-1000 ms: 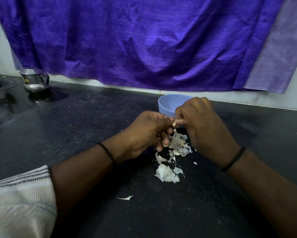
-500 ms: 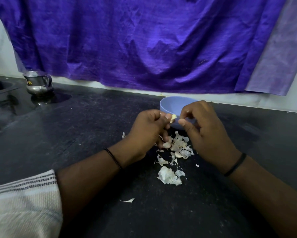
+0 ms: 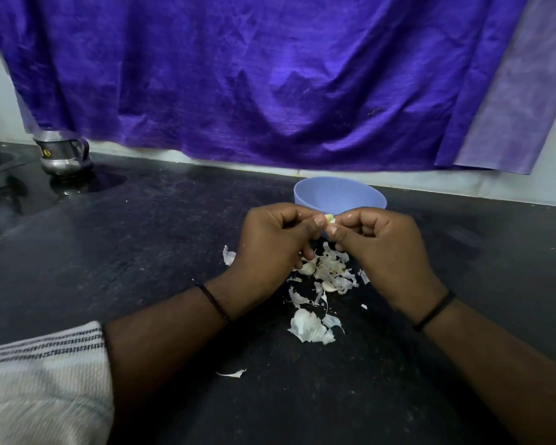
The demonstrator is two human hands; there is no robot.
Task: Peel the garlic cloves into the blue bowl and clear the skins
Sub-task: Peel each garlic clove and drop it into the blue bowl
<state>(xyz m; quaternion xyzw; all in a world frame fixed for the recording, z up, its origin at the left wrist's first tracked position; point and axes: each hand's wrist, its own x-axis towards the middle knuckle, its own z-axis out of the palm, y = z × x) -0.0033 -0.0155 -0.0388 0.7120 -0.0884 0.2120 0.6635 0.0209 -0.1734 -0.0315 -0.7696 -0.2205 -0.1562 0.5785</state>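
a garlic clove (image 3: 330, 218) sits pinched between the two hands, held in the air just in front of the near rim of the blue bowl (image 3: 305, 195). the left hand (image 3: 275, 239) curls its fingers and grips the clove's left end with thumb and forefinger; the right hand (image 3: 384, 244) does the same from the other side, thumb tip pressed low against it. the clove looks pale and mostly bare, though how much skin still clings is too small to tell.

to do this step well, i judge the thumbnails should lift the last papery layer from the root end and strip it along the clove, not across, so it comes off in one piece. the pinch should stay light enough not to bruise the flesh. once bare, the clove needs only a short reach forward to drop into the bowl, and the skin should fall onto the pile below so clearing stays easy.

that pile of skins (image 3: 329, 273) lies on the counter (image 3: 141, 252) right under the hands, with a few cloves that look unpeeled among it, a larger clump of skin (image 3: 308, 326) nearer the body and a stray flake (image 3: 233, 374) closer still.

the counter is dark, scuffed stone. a steel jug (image 3: 63, 152) stands far left by a sink edge, and a purple cloth (image 3: 254, 75) hangs across the pale wall behind.
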